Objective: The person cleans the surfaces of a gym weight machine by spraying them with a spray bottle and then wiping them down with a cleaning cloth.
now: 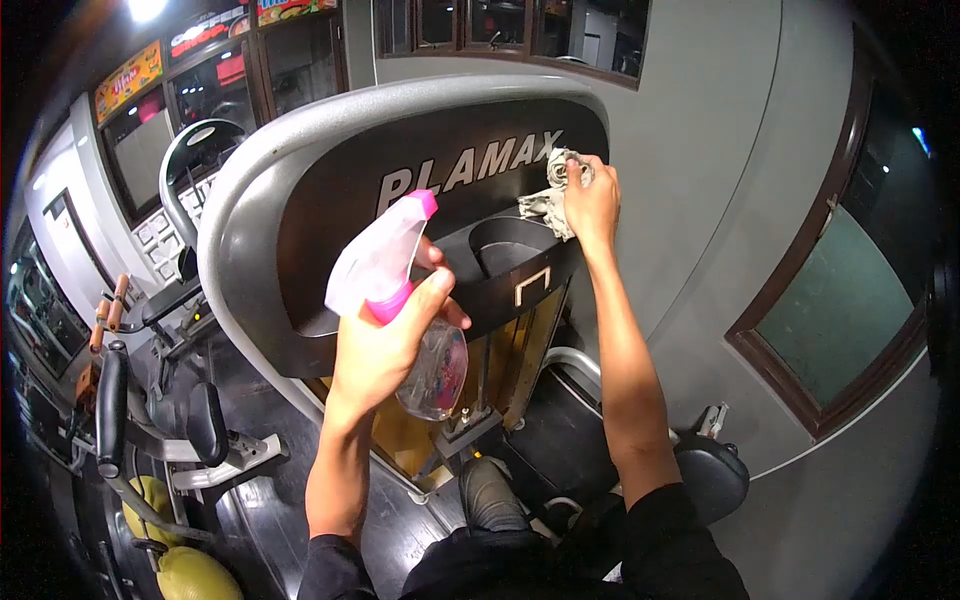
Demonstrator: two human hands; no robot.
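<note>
My left hand grips a clear spray bottle by its neck; the pink and white trigger head points up and right toward the black panel. My right hand presses a crumpled grey cloth against the black shroud of a gym machine, just right of the white lettering "PLAMAX". The shroud has a grey rim and a recessed cup holder just below the cloth.
Weight stack plates and guide rods stand under the shroud. A padded seat sits at lower right, my shoe below centre. Other gym machines crowd the left. A grey wall with a dark-framed window is on the right.
</note>
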